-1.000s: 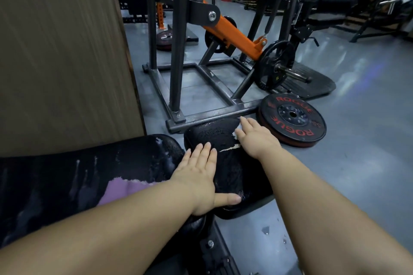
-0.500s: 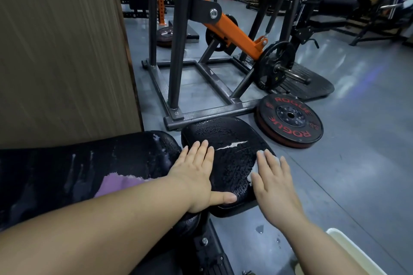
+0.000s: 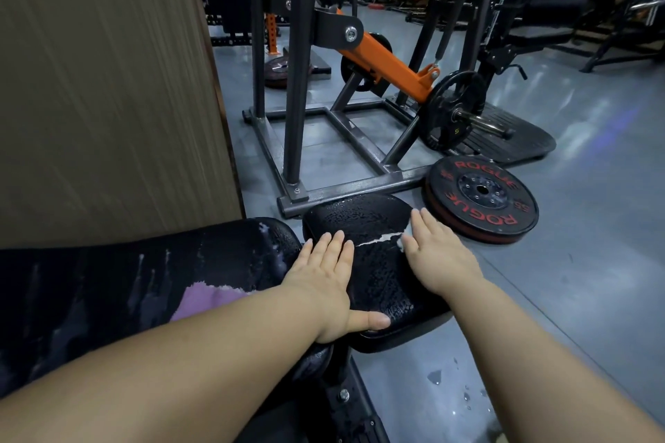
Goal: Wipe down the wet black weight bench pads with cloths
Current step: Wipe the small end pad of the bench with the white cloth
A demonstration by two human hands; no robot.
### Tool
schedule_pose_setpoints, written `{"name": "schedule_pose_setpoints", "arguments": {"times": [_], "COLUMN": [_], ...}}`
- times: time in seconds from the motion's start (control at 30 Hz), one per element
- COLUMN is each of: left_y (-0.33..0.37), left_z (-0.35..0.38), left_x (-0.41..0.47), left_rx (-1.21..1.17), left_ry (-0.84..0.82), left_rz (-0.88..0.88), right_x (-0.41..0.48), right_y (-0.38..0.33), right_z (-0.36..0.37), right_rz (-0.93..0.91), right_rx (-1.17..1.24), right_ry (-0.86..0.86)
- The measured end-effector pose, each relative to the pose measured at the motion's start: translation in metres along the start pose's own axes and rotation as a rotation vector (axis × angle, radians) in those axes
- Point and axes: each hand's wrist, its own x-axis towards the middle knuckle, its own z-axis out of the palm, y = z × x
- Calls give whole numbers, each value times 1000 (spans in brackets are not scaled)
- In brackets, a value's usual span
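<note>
1. Left hand (image 3: 324, 284), fingers straight, lies flat on the wet seat pad (image 3: 378, 273). Right hand (image 3: 437, 255), likewise flat, rests at the pad's right edge.
2. Technique: steady with the left and sweep overlapping strokes outward, easing over the white tear (image 3: 378, 239).
3. Purple cloth (image 3: 201, 298) lies on the long pad (image 3: 144, 280), partly hidden by the forearm.
4. Whether a cloth lies under the right palm cannot be told.

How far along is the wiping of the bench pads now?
Little looks done: droplets cover the seat pad and streaks run down the long pad. In hand: left hand and right hand press flat on the seat pad. Left: both pads; a purple cloth lies under the left forearm.
</note>
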Motion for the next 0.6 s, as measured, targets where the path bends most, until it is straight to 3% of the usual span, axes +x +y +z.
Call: {"name": "schedule_pose_setpoints", "arguments": {"times": [0.1, 0.27, 0.6], "left_y": [-1, -1, 0], "left_z": [0, 0, -3], "left_x": [0, 0, -2], "left_rx": [0, -9, -18], "left_ry": [1, -5, 19], "left_rz": [6, 16, 1], "right_x": [-52, -108, -1], "right_y": [1, -4, -38], "right_z": [6, 21, 2], "right_rz": [-72, -180, -89], "right_rx": [-148, -132, -203], "right_ry": [39, -29, -92]}}
